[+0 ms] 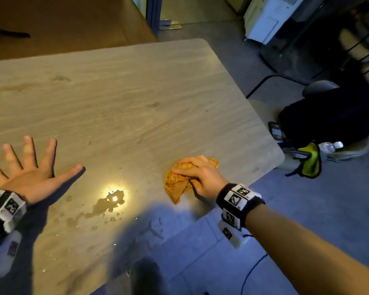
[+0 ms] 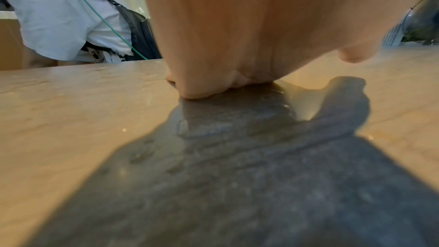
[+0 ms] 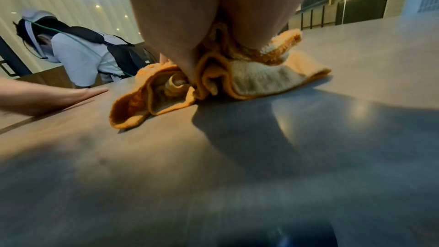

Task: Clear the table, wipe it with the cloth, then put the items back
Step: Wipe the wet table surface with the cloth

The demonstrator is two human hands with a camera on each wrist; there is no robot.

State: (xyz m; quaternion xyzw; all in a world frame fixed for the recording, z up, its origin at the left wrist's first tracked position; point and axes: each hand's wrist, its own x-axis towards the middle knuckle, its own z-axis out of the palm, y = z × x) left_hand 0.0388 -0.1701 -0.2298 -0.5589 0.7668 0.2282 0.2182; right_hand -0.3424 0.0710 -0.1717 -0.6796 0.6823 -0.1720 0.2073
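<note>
Right hand [image 1: 197, 175] clamped on orange cloth [image 1: 176, 184] lower right of table [image 1: 126, 92], left hand [image 1: 28, 169] splayed flat lower left, puddle [image 1: 102, 206] between them

Orange cloth [image 1: 180, 181]: terry texture, crumpled into loose folds, paler inner face showing in right wrist view [image 3: 256, 80]. Lies on table [image 1: 126, 92] near its near right corner, pressed flat under right hand [image 1: 197, 174].

Table: light wood-grain top, rounded corners. Puddle of spilled liquid [image 1: 107, 204] with scattered droplets on near part, between cloth and left edge; bright lamp glare on it. Cloth apart from puddle.
</note>
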